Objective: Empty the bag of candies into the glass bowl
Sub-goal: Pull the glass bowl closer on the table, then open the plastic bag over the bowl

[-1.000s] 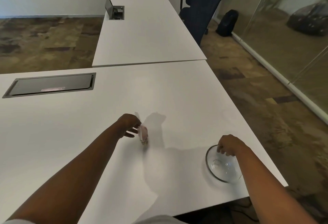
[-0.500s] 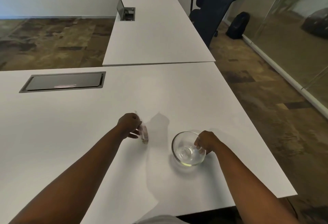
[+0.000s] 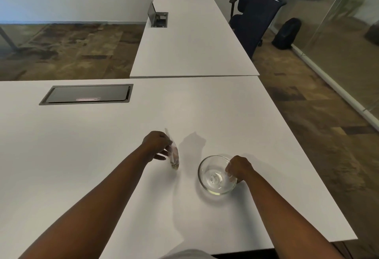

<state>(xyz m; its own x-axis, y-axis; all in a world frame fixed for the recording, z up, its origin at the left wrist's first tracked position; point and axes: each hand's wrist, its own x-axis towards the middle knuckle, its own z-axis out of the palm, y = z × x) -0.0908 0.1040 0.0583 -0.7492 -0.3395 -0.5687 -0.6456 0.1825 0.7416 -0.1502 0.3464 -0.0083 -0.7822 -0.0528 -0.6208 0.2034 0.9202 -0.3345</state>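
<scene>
The glass bowl (image 3: 217,174) has slid left toward the bag of candies (image 3: 174,155). The right hand (image 3: 239,167) grips its rim; the left hand (image 3: 156,144) pinches the bag upright on the table (image 3: 102,146).

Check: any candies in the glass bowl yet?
No. The glass bowl looks empty; the candies remain in the bag held by the left hand.

Bag of candies (image 3: 174,154): small clear plastic pouch, held upright, contents settled at the bottom, lower end at or just above the bench; contact unclear. Glass bowl (image 3: 215,176): clear, round, upright, empty, on the bench just right of the bag, apart from it.
</scene>
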